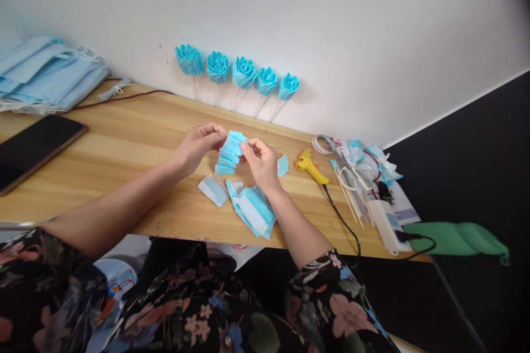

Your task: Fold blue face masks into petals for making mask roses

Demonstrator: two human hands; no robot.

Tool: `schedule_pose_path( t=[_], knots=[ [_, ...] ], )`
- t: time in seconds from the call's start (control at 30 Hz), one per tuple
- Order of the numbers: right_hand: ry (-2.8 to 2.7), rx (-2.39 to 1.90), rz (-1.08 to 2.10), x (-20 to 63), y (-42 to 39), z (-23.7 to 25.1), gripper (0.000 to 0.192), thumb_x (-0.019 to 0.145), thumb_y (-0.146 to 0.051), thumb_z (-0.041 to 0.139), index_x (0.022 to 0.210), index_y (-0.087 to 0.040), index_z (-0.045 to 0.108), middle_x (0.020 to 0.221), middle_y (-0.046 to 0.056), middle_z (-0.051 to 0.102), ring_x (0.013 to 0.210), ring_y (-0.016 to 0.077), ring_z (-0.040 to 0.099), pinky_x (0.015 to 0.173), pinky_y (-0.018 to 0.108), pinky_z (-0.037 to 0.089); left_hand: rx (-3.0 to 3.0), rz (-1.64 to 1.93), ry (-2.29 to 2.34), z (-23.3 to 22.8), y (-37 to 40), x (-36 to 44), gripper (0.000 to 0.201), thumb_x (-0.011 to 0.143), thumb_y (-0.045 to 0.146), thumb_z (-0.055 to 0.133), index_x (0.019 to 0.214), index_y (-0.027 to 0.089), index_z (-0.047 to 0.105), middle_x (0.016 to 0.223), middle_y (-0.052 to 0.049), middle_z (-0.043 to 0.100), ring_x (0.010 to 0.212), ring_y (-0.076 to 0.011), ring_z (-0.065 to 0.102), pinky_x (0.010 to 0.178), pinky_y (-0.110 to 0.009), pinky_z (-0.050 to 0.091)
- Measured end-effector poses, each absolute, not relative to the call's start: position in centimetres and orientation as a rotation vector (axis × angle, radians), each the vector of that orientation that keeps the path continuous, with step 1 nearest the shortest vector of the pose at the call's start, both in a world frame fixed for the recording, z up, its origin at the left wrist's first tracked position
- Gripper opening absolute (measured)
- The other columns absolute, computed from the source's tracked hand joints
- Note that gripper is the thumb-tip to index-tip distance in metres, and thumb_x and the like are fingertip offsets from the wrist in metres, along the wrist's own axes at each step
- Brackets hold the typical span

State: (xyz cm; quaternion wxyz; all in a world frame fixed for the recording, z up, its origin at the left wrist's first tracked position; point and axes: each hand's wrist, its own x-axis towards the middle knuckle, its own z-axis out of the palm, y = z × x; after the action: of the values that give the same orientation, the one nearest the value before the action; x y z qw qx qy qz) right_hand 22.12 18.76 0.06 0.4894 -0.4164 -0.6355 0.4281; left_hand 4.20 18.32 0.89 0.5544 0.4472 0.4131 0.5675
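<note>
A light blue strip of mask fabric (227,155), folded into a row of overlapping petal-like pleats, hangs above the table between my hands. My right hand (261,164) pinches its upper right part, thumb on the front and fingers behind. At the strip's upper left edge, my left hand (202,144) is closed in a pinch, its fingertips partly hidden. Below lie a pale fabric piece (213,190) and a pile of cut blue and white pieces (252,209). One small blue piece (282,165) rests just right of my right hand.
Several blue fabric flowers (243,73) on sticks lean against the wall. To the right are a yellow glue gun (309,165), tape (323,144), scissors (351,177), wooden sticks (346,198) and a power strip (387,226). At left lie a phone (39,146) and stacked masks (49,74).
</note>
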Motion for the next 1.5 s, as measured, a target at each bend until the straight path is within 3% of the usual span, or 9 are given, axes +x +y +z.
schedule_pose_path(
  t=[0.17, 0.3, 0.53, 0.67, 0.87, 1.07, 1.2, 1.33, 1.5],
  knots=[
    [-1.543, -1.016, 1.010, 22.2, 18.9, -0.1, 0.032, 0.086, -0.052, 0.065, 0.076, -0.023, 0.062, 0.068, -0.003, 0.063, 0.064, 0.0135, 0.060, 0.066, 0.027, 0.050, 1.015, 1.244, 0.961, 0.7, 18.4, 4.3, 0.032, 0.087, 0.046, 0.064, 0.097, 0.016, 0.071, 0.081, -0.005, 0.072, 0.074, -0.0185, 0.066, 0.068, -0.029, 0.049],
    [-1.518, -1.006, 1.008, 22.3, 19.0, -0.1, 0.031, 0.086, -0.052, 0.064, 0.076, -0.023, 0.063, 0.069, -0.002, 0.064, 0.065, 0.0136, 0.061, 0.068, 0.028, 0.051, 1.082, 1.146, 0.911, 0.8, 18.0, 4.6, 0.040, 0.087, 0.051, 0.064, 0.091, 0.013, 0.075, 0.091, -0.011, 0.076, 0.080, -0.0210, 0.068, 0.075, -0.032, 0.052],
    [-1.453, -0.991, 1.057, 22.2, 18.8, 0.1, 0.030, 0.085, -0.052, 0.067, 0.076, -0.023, 0.064, 0.066, -0.003, 0.065, 0.061, 0.0135, 0.061, 0.064, 0.027, 0.052, 1.032, 1.111, 0.884, 0.7, 17.7, 4.6, 0.027, 0.076, 0.040, 0.078, 0.083, 0.014, 0.078, 0.083, -0.009, 0.077, 0.075, -0.0199, 0.069, 0.077, -0.033, 0.054],
    [-1.478, -0.979, 1.066, 22.2, 19.0, -0.1, 0.034, 0.088, -0.055, 0.063, 0.081, -0.023, 0.068, 0.069, -0.002, 0.066, 0.063, 0.0134, 0.062, 0.066, 0.027, 0.053, 0.990, 1.113, 0.924, 0.9, 17.7, 4.5, 0.025, 0.078, 0.038, 0.076, 0.081, 0.014, 0.078, 0.079, -0.009, 0.075, 0.066, -0.0178, 0.066, 0.066, -0.030, 0.055],
    [-1.427, -0.942, 1.072, 22.8, 19.9, -0.6, 0.039, 0.091, -0.057, 0.058, 0.106, -0.024, 0.073, 0.072, -0.002, 0.068, 0.065, 0.0128, 0.062, 0.066, 0.027, 0.053, 0.909, 1.076, 1.021, 1.7, 17.4, 4.4, 0.026, 0.077, 0.041, 0.075, 0.080, 0.014, 0.077, 0.067, -0.006, 0.069, 0.049, -0.0151, 0.057, 0.046, -0.028, 0.050],
    [-1.557, -0.940, 1.115, 22.9, 20.0, -0.6, 0.042, 0.088, -0.063, 0.058, 0.090, -0.023, 0.072, 0.084, 0.000, 0.068, 0.076, 0.0142, 0.063, 0.071, 0.027, 0.054, 0.978, 1.050, 1.006, 1.2, 17.6, 4.2, 0.029, 0.076, 0.044, 0.078, 0.081, 0.015, 0.077, 0.072, -0.008, 0.073, 0.055, -0.0169, 0.062, 0.050, -0.028, 0.053],
    [-1.565, -0.894, 1.146, 22.9, 19.9, -0.5, 0.040, 0.085, -0.055, 0.068, 0.114, -0.028, 0.069, 0.087, -0.001, 0.069, 0.077, 0.0147, 0.063, 0.074, 0.028, 0.055, 0.967, 1.081, 0.999, 0.9, 17.9, 4.3, 0.024, 0.076, 0.034, 0.080, 0.093, 0.017, 0.075, 0.074, -0.004, 0.073, 0.055, -0.0146, 0.063, 0.052, -0.026, 0.053],
    [-1.575, -0.905, 1.127, 23.2, 20.2, -0.7, 0.041, 0.093, -0.051, 0.059, 0.129, -0.031, 0.064, 0.082, 0.000, 0.068, 0.078, 0.0166, 0.065, 0.077, 0.032, 0.057, 0.911, 1.156, 0.944, 1.2, 18.0, 4.2, 0.030, 0.077, 0.026, 0.080, 0.103, 0.020, 0.066, 0.074, -0.001, 0.072, 0.059, -0.0154, 0.064, 0.054, -0.027, 0.054],
    [-1.622, -0.923, 1.046, 23.7, 21.0, -0.8, 0.039, 0.093, -0.038, 0.057, 0.131, -0.030, 0.061, 0.111, 0.003, 0.074, 0.107, 0.0201, 0.068, 0.092, 0.038, 0.057, 0.825, 1.126, 0.897, 1.5, 18.1, 3.9, 0.037, 0.081, 0.022, 0.072, 0.116, 0.021, 0.059, 0.071, 0.001, 0.068, 0.054, -0.0138, 0.060, 0.051, -0.024, 0.047]
  ],
)
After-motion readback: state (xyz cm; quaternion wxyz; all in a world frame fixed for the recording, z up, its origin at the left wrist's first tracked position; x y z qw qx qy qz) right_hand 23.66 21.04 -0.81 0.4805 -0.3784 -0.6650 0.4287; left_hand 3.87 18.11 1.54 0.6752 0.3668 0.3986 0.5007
